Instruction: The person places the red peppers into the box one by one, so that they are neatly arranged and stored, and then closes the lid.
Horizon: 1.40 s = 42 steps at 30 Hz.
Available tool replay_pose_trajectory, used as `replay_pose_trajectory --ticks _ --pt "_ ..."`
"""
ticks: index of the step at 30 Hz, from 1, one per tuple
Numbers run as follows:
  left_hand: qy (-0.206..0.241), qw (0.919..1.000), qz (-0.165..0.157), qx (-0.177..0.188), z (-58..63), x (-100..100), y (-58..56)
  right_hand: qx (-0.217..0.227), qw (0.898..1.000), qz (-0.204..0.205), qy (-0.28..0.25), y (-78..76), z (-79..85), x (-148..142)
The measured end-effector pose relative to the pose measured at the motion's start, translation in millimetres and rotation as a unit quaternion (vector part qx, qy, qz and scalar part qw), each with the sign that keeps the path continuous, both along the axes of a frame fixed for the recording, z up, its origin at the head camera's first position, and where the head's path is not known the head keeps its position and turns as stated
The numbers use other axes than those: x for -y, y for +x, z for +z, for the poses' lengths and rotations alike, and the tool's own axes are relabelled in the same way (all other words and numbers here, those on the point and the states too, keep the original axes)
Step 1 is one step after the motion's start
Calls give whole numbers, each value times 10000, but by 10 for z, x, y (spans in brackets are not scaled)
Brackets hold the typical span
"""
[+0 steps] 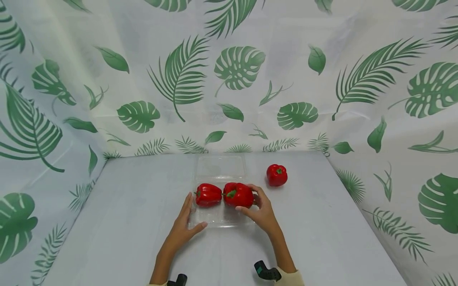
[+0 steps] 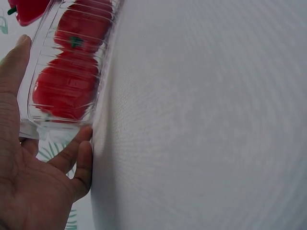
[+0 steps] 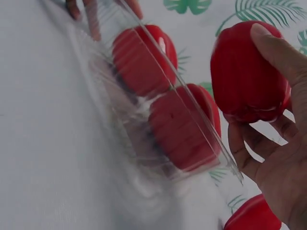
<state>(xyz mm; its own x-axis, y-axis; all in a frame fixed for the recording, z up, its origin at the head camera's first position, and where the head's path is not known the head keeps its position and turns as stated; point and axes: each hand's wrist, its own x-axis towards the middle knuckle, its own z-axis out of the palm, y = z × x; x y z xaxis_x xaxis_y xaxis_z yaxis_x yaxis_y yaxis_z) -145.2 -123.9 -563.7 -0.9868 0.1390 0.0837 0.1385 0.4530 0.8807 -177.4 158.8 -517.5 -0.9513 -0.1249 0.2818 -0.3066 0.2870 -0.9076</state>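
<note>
A clear plastic clamshell box [image 1: 218,219] lies with its lid raised back, and two red bell peppers sit in it, side by side. The left one is this bell pepper [image 1: 208,195]; the other bell pepper [image 3: 184,127] is largely covered in the head view. Above it, my right hand [image 1: 262,210] grips a third red bell pepper [image 3: 244,72] between thumb and fingers, over the box's right part. My left hand [image 1: 184,230] rests at the box's left side with fingers extended, and its fingertips [image 2: 85,133] are right at the box's corner.
Another red bell pepper [image 1: 277,175] stands on the white table [image 1: 136,206], behind and to the right of the box. The transparent lid [image 1: 220,166] extends behind the box. A leaf-patterned sheet [image 1: 264,131] closes off the back and both sides.
</note>
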Motion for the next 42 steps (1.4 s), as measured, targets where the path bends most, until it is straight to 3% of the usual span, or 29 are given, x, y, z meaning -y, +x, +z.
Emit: replay_pose_trajectory --ticks 5,11,16,22,42 --pt "63 10000 -41 -31 4 4 4 -498 9964 120 676 14 1 122" --pt "86 9998 -113 -135 -3 4 -4 -788 9913 271 1015 55 -2 275" --pt "103 9997 -131 -198 -13 6 -1 -774 9906 278 1097 85 -25 381" --pt "69 9995 -175 -272 -11 18 1 -731 9849 245 1547 91 -56 476" --pt "11 9997 -102 -225 -11 43 -9 -290 9695 592 2359 59 -103 718"
